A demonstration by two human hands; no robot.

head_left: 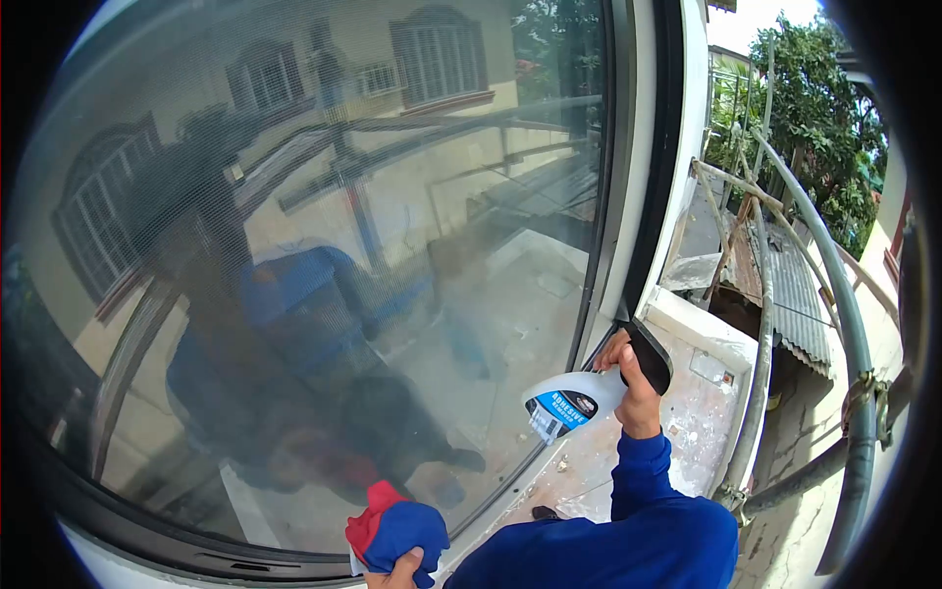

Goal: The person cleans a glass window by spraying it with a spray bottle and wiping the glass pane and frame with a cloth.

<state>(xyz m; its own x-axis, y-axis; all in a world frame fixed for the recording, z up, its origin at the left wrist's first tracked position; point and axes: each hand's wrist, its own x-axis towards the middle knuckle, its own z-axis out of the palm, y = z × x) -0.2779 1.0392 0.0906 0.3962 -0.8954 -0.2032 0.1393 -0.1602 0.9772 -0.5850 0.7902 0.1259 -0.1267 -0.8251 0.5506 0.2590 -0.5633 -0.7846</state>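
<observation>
The right hand was wrapped around the neck of a white adhesive remover spray bottle, its fingers closed just under the black spray head. The bottle was tilted well over, its blue-and-black label facing the camera and its base towards the glass; whether a finger pressed the trigger could not be told. Low in the view, the left hand gripped a bunched red-and-blue cloth, with the thumb laid over the blue part. Both items were held in front of a large window pane, which bore a hazy patch and reflected the person, an arched window and scaffolding. A dark window frame edged the pane. The person's blue sleeve reached up to the right wrist, above a paint-spotted ledge. Farther right stood grey scaffold pipes, with corrugated roofing sheets beyond them and leafy trees behind.
</observation>
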